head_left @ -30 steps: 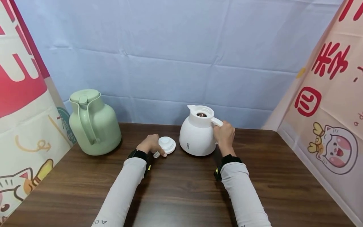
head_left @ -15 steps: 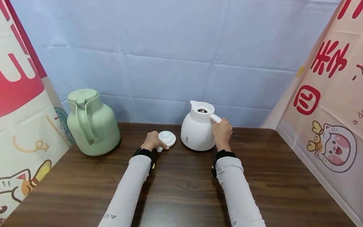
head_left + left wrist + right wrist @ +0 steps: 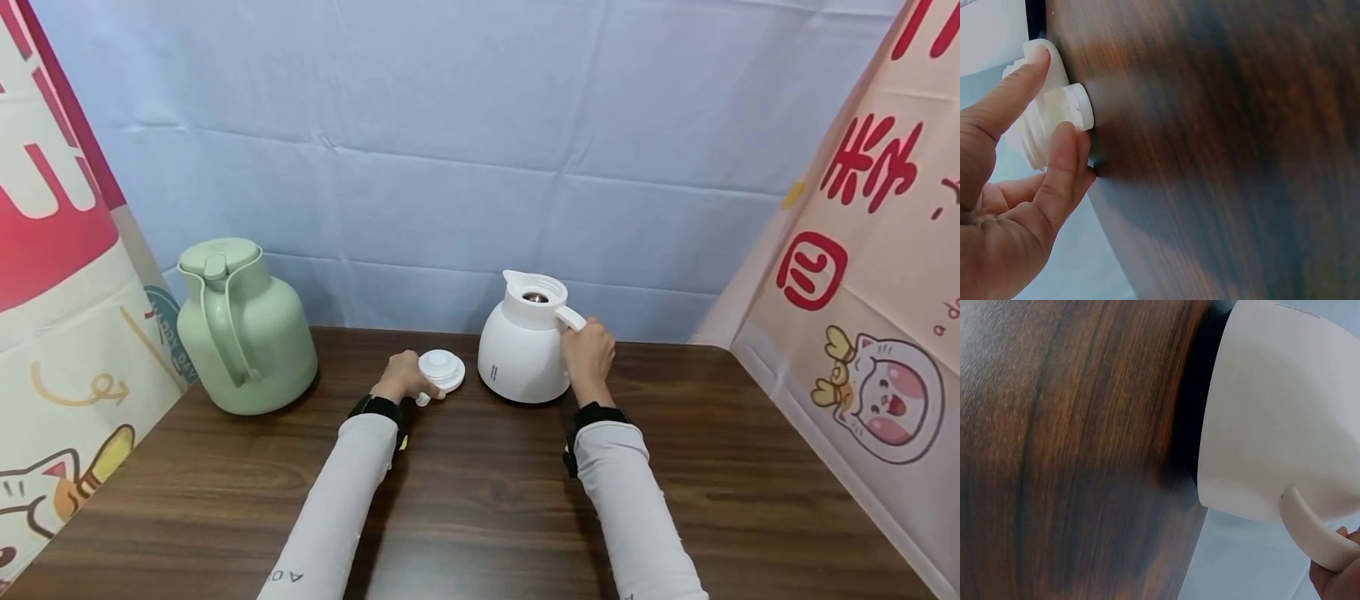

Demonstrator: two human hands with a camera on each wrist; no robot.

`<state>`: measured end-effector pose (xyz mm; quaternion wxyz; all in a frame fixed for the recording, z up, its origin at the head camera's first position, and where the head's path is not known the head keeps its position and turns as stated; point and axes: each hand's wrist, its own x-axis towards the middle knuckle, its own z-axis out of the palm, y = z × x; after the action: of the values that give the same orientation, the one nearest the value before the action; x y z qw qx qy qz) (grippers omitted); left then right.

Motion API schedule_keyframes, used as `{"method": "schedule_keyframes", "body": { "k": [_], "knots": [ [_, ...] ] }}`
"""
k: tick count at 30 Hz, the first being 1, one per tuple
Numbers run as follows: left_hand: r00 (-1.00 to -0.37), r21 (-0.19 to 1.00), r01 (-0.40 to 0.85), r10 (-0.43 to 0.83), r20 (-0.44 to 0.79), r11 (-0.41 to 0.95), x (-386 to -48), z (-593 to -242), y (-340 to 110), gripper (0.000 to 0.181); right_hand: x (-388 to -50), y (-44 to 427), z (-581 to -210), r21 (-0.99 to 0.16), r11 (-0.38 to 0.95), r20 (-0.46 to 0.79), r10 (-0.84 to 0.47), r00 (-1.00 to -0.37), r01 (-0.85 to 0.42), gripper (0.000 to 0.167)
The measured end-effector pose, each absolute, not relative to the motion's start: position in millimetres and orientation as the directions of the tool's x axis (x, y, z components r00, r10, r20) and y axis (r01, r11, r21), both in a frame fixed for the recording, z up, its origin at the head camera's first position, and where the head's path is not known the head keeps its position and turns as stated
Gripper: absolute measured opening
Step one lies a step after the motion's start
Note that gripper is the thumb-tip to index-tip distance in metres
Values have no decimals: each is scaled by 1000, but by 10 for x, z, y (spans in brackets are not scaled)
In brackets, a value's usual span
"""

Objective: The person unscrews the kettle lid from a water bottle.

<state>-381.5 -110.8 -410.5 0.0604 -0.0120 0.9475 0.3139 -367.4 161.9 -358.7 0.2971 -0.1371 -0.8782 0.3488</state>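
Nearest us, two pale sleeves [image 3: 326, 512] ran forward over the dark wood-grain table [image 3: 480, 517]. We saw the left hand [image 3: 405, 377] pinch a white jug lid [image 3: 441, 367] between thumb and fingers, a narrow grip on its left and near side. The lid sat on the table just beyond the fingertips, stepped round face up, its small tab [image 3: 423, 400] pointing toward us and to the left. To its right, the right hand [image 3: 589, 357] was curled round the handle [image 3: 572, 317] of a white thermal jug [image 3: 522, 358], so the body lay left of that grip. We found the jug upright, long axis vertical, spout [image 3: 513, 278] pointing left and away, mouth uncovered. Well apart on the left, a lidded green thermal jug [image 3: 255, 342] stood upright, handle toward us. Behind hung a creased pale-blue cloth [image 3: 450, 167].
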Motion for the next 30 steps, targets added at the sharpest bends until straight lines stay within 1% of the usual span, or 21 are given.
{"method": "schedule_keyframes", "body": {
  "k": [5, 7, 9, 12, 16, 18, 20, 25, 30],
  "knots": [
    [-993, 593, -45, 31, -117, 804, -3818, -4123, -1098, 72, -3661, 1648, -3589, -706, 707, 408, 450, -795, 37, 13],
    [-993, 588, -31, 44, -113, 808, -3795, -4113, -1097, 73, -3647, 1661, -3569, -721, 691, 367, 451, -814, 58, 15],
    [-992, 581, -27, 52, -118, 814, -3770, -4085, -1095, 75, -3626, 1682, -3533, -730, 678, 304, 437, -846, 87, 19],
    [-992, 535, 8, 75, -104, 845, -3725, -4009, -1101, 82, -3584, 1734, -3449, -708, 697, 205, 361, -910, 117, 29],
    [-988, 472, 55, 116, -100, 880, -3704, -3895, -1113, 88, -3538, 1835, -3343, -672, 737, 133, 220, -966, 76, 48],
    [-986, 462, 76, 137, -99, 884, -3703, -3858, -1117, 88, -3527, 1883, -3316, -667, 743, 119, 183, -976, 58, 58],
    [-983, 457, 95, 155, -95, 884, -3716, -3845, -1119, 84, -3522, 1916, -3311, -664, 746, 103, 165, -981, 56, 63],
    [-981, 445, 106, 167, -100, 889, -3719, -3838, -1108, 76, -3516, 1953, -3342, -632, 774, 83, 127, -988, 46, 66],
    [-983, 403, 119, 166, -83, 907, -3684, -3838, -1098, 75, -3493, 1986, -3360, -582, 812, 78, 102, -992, 37, 69]
  ]
}}
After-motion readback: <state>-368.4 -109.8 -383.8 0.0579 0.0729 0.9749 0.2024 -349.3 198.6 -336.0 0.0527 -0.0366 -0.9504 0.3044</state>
